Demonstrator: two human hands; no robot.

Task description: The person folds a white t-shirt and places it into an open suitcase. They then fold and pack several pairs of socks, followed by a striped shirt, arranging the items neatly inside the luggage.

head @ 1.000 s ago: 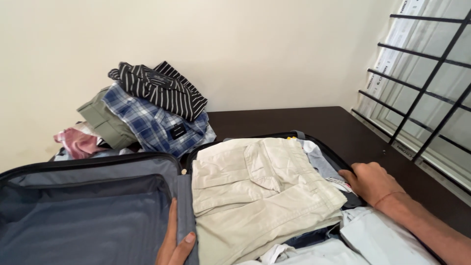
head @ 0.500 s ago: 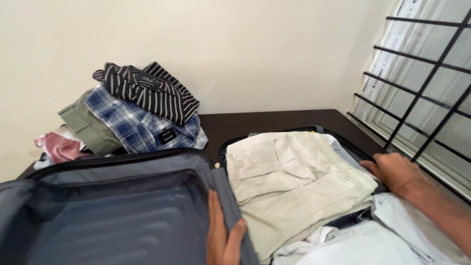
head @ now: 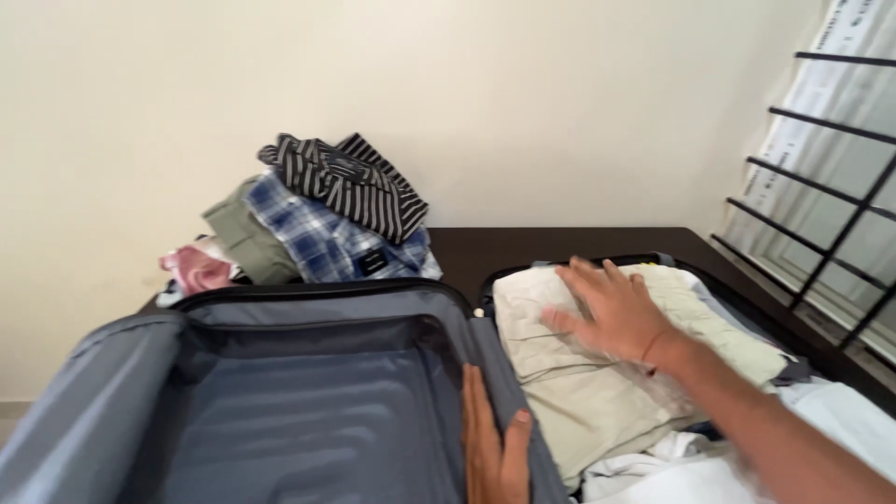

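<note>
An open grey suitcase (head: 308,411) lies on a dark table, its left half lined in grey fabric and holding nothing. The right half is packed with folded clothes, a beige folded garment (head: 579,392) on top. My right hand (head: 611,313) lies flat on that garment with fingers spread. My left hand (head: 493,443) grips the middle edge between the two halves, fingers inside the left half, thumb on the other side.
A heap of clothes sits behind the suitcase by the wall: a black striped shirt (head: 350,182), a blue plaid shirt (head: 327,238), an olive garment (head: 245,241) and something pink (head: 194,269). A barred window (head: 831,187) stands at the right. White cloth (head: 821,439) lies at the lower right.
My right hand has moved from the suitcase's right edge to the top of the beige garment. The view has shifted, so the suitcase sits further right. My left hand keeps its grip.
</note>
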